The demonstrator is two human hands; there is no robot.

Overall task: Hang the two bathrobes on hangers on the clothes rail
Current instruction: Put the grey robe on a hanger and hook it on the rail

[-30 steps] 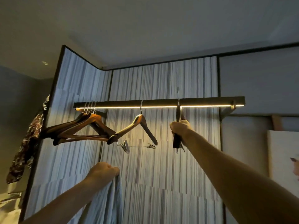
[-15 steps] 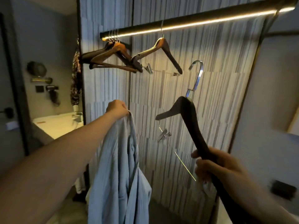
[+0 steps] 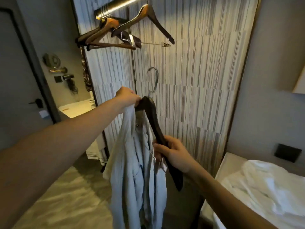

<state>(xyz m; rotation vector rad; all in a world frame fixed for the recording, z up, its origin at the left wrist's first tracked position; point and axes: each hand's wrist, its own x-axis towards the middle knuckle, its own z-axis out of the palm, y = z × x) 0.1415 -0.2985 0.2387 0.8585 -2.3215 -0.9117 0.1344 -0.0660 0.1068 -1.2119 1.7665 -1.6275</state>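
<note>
A pale blue-grey bathrobe (image 3: 132,176) hangs from my left hand (image 3: 127,97), which grips its collar. My right hand (image 3: 173,153) is shut on the lower arm of a dark wooden hanger (image 3: 152,119) with a metal hook (image 3: 154,78) pointing up. The hanger's top end touches the robe's collar beside my left hand. The lit clothes rail (image 3: 115,6) runs along the top of the view, carrying several wooden hangers (image 3: 105,33) and one separate hanger with clips (image 3: 155,20). White fabric (image 3: 264,187) lies on the bed at right; I cannot tell whether it is a robe.
The striped wall panel (image 3: 198,80) stands behind the rail. A doorway at left opens onto a bathroom counter (image 3: 76,108). A dark door (image 3: 19,71) is at far left. A dark wall switch (image 3: 287,152) sits above the bed.
The hanger has come off the rail and down in my right hand. My left hand has lifted the robe's collar up against the hanger's top. My view has dropped from the rail.
</note>
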